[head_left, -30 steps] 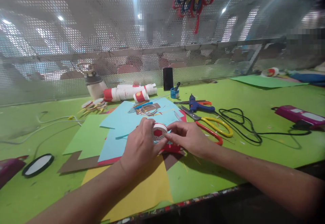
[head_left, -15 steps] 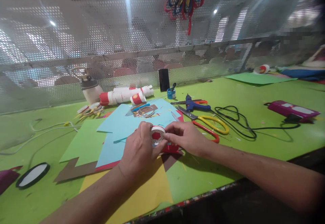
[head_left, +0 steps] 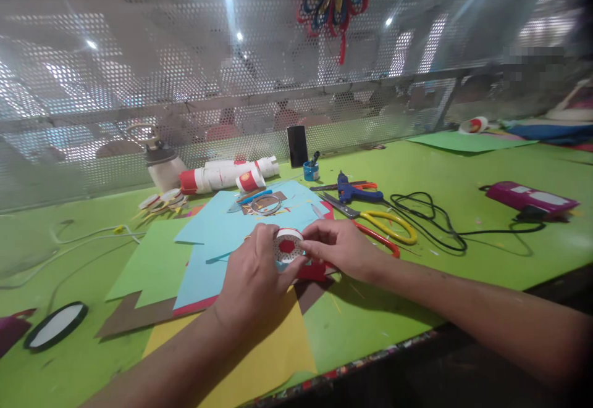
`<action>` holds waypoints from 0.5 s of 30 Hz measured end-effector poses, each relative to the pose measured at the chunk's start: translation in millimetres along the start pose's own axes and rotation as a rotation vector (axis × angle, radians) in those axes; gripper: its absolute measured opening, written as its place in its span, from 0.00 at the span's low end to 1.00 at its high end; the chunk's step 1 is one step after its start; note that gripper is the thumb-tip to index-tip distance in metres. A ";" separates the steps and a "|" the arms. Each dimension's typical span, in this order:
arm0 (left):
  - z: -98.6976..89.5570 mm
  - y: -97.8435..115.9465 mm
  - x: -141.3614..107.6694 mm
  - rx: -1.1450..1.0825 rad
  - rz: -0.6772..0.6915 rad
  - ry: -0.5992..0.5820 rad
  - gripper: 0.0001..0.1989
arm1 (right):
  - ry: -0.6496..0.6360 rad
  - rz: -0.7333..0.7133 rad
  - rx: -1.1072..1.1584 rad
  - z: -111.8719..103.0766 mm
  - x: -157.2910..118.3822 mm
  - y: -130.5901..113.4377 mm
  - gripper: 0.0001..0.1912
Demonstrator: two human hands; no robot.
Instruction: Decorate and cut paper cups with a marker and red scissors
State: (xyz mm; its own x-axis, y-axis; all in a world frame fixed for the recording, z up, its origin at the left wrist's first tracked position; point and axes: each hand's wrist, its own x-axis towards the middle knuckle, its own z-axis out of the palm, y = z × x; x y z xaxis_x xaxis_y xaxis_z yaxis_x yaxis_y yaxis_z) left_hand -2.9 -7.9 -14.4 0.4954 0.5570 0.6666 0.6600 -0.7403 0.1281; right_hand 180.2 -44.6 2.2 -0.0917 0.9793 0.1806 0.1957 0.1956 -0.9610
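Between my two hands is a small round white piece (head_left: 288, 247), its face dotted and marked with a red hexagon, its rim edged red at the top. My left hand (head_left: 259, 266) curls around its left side, thumb below. From the right, the fingertips of my right hand (head_left: 340, 249) pinch its edge. Beneath the hands lie light blue paper sheets (head_left: 199, 272), red paper and brown card. Just right of my right hand are large scissors (head_left: 389, 226) with yellow and red handles.
Behind the scissors lies a blue glue gun (head_left: 354, 189) with a black cable. White paper cups (head_left: 217, 178), a spray bottle (head_left: 164, 164), a phone (head_left: 297, 146) and a blue jar (head_left: 311, 171) stand farther back. A purple box (head_left: 530, 200) sits at right, a round mirror-like disc (head_left: 55, 326) at left.
The view has shifted slightly. Both hands keep their hold on the round piece, whose face is turned a little more toward me.
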 end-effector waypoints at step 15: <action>-3.7 3.1 -1.7 -0.047 -0.120 -0.118 0.19 | -0.002 0.005 -0.045 -1.9 0.6 0.7 0.13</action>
State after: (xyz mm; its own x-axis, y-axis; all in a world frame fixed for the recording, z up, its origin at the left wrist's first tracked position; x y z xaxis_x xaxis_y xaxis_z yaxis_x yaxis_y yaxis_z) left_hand -3.8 -12.6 -12.4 0.4792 0.6805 0.5544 0.6926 -0.6811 0.2374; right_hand 182.1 -43.8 2.0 -0.0921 0.9803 0.1750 0.2398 0.1924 -0.9516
